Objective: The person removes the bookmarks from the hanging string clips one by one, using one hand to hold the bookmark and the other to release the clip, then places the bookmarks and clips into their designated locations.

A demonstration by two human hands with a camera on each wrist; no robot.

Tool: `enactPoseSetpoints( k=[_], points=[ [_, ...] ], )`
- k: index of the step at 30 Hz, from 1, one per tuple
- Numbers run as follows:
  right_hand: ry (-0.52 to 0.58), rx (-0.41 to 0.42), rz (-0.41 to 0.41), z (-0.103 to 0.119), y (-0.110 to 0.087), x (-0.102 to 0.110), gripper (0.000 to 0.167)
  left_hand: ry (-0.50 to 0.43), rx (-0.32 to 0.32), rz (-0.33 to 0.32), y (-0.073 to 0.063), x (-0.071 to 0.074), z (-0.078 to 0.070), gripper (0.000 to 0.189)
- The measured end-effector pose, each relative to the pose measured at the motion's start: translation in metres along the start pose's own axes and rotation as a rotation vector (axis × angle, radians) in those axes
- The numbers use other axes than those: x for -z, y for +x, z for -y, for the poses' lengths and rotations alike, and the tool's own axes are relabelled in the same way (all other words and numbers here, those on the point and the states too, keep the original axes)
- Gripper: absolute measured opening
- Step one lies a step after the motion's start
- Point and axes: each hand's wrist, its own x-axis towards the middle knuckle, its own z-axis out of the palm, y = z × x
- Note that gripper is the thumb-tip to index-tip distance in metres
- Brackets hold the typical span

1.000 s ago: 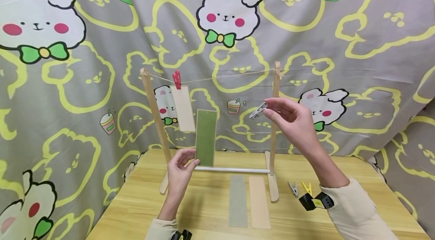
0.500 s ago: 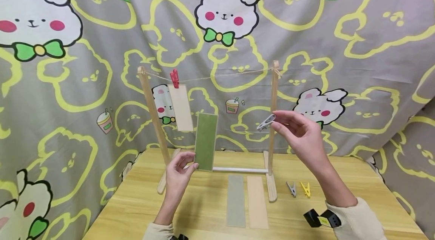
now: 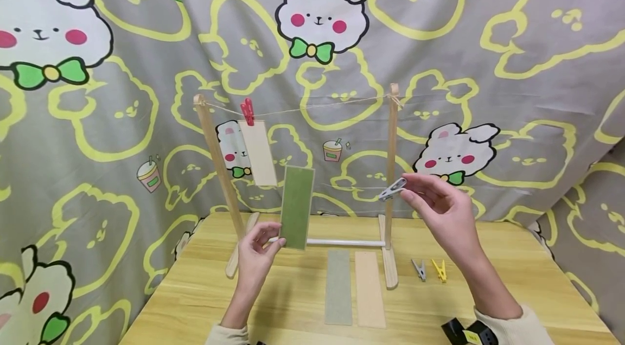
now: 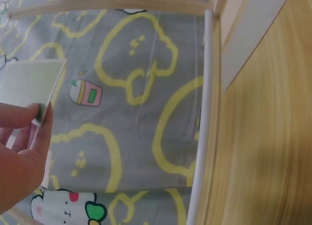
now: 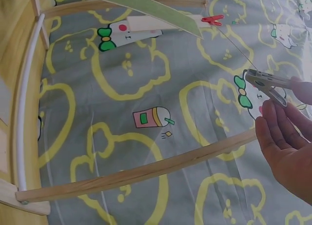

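My left hand (image 3: 257,251) pinches the lower left edge of a green rectangular card (image 3: 297,208), held upright below the string. In the left wrist view, thumb and fingers grip a corner of that card (image 4: 30,83). Off to the right, my right hand (image 3: 446,208) holds a grey clothespin (image 3: 393,189) between thumb and fingertips, apart from the card and the string (image 3: 317,108). The right wrist view shows this clothespin (image 5: 267,83) pinched by one end. A cream card (image 3: 259,154) hangs from the string by a red clothespin (image 3: 247,112).
The string spans two wooden posts (image 3: 392,160) joined low down by a white rod (image 3: 346,243). On the wooden table (image 3: 185,301) lie a grey card (image 3: 338,288), a peach card (image 3: 370,291), another grey clothespin (image 3: 419,270) and a yellow clothespin (image 3: 440,270). A patterned curtain (image 3: 117,133) hangs behind.
My right hand has moved down and slightly right with the grey clothespin. The green card has come down a little in my left hand.
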Motion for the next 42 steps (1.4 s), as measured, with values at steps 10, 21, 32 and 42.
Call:
enactPoseSetpoints(
  k=[10,21,32,42],
  points=[
    [0.009,-0.007,-0.009,-0.007,-0.019,0.012,0.033,0.009,0.017,-0.005,-0.007,-0.003,0.001,0.035],
    [0.063,-0.055,-0.06,-0.018,-0.047,0.025,0.034,0.032,0.065,0.024,-0.017,-0.005,0.004,0.034],
    [0.086,-0.075,-0.067,-0.025,-0.055,0.033,0.034,0.042,0.089,0.018,-0.028,-0.004,0.009,0.034],
    [0.066,-0.086,-0.053,-0.032,-0.057,0.041,0.035,0.036,0.148,0.005,-0.036,-0.003,0.017,0.035]
  ],
)
